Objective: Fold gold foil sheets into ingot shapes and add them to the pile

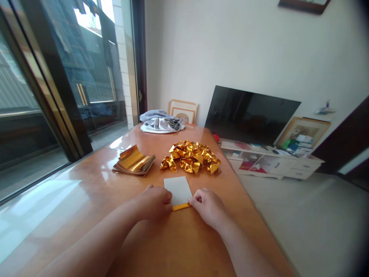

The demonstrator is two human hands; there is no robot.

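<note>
A sheet of gold foil paper (178, 190) lies pale side up on the wooden table (173, 246). Its near edge is folded over into a narrow gold strip. My left hand (158, 202) grips the left end of that fold, fingers curled. At the right end, my right hand (207, 206) pinches the fold between thumb and fingers. Beyond my left hand sits a stack of gold foil paper (134, 161), its top sheets curling up. Folded gold foil pieces (193, 156) are heaped beyond the sheet, slightly to the right.
Grey and white cloth (161, 122) lies bunched at the table's far end. A large television (250, 113) stands on a white cabinet (276, 163) to the right, past the table's edge. Glass sliding doors (37, 77) are on the left. Picture frames (184, 109) lean against the wall.
</note>
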